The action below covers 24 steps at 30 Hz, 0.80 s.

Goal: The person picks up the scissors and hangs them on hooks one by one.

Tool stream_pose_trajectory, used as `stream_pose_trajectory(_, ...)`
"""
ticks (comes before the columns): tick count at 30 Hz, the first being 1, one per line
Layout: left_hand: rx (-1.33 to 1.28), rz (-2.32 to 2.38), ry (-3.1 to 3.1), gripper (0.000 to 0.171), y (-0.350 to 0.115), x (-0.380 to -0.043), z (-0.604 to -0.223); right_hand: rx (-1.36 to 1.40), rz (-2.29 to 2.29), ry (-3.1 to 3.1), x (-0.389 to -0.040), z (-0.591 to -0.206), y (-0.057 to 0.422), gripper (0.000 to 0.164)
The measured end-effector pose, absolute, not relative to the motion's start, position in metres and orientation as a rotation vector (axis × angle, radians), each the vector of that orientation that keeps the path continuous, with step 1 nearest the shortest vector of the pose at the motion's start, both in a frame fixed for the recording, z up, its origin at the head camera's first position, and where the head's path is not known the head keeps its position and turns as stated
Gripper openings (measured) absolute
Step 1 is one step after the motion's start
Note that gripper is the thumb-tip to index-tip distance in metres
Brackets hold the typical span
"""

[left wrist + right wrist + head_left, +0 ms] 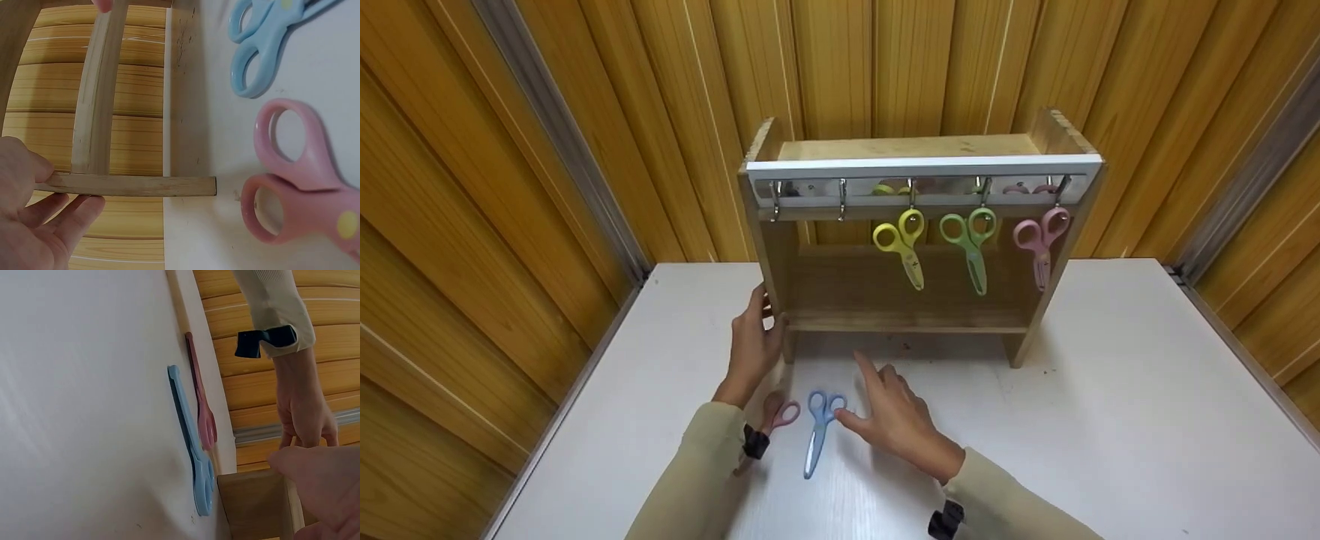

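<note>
My left hand (754,341) grips the left side board of a wooden rack (907,324); in the left wrist view the thumb and fingers lie on opposite faces of the board (135,185). Below it, blue scissors (814,442) lie on the white table, handles toward the rack. Beside them lie pink scissors (315,174), partly hidden by the left wrist in the head view. My right hand (896,412) hovers over the table just right of the blue scissors, fingers extended, holding nothing; whether its thumb touches their handle I cannot tell.
Yellow scissors (913,268), green scissors (977,271) and pink scissors (1042,264) hang from hooks on the rack's front rail (810,201). Two hooks at left, including one hook (842,199), bear nothing. Wood-patterned walls (840,60) enclose the white table (1147,390).
</note>
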<state>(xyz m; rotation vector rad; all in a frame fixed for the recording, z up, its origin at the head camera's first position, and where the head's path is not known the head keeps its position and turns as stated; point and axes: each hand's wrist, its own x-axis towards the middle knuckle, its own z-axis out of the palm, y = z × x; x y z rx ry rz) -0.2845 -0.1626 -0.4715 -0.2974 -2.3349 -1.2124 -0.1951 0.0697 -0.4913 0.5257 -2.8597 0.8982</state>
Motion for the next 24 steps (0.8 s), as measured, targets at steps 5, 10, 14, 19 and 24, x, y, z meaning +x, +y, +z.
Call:
stream_pose_trajectory(5, -0.281, -1.215, -2.342, 0.057, -0.162, -0.285, -0.471, 0.627, 0.808, -2.871, -0.189, -0.494, 0.06, 0.089)
stream_pose_trajectory(10, -0.281, -1.235, -2.34, 0.058, -0.162, -0.284, -0.471, 0.668, 0.767, -2.909, -0.185, -0.496, 0.051, 0.087)
stream_pose_trajectory(14, -0.3, -1.224, -2.33, 0.058, -0.163, -0.284, -0.472, 0.705, 0.759, -2.923, -0.182, -0.498, 0.046, 0.085)
stream_pose_trajectory(19, -0.342, -1.202, -2.289, 0.057, -0.164, -0.285, -0.473, 0.76, 0.72, -2.895, -0.177, -0.5, 0.039, 0.081)
stream_pose_trajectory(24, -0.361, -1.193, -2.272, 0.057, -0.164, -0.284, -0.474, 0.782, 0.641, -2.877, -0.171, -0.503, 0.032, 0.075)
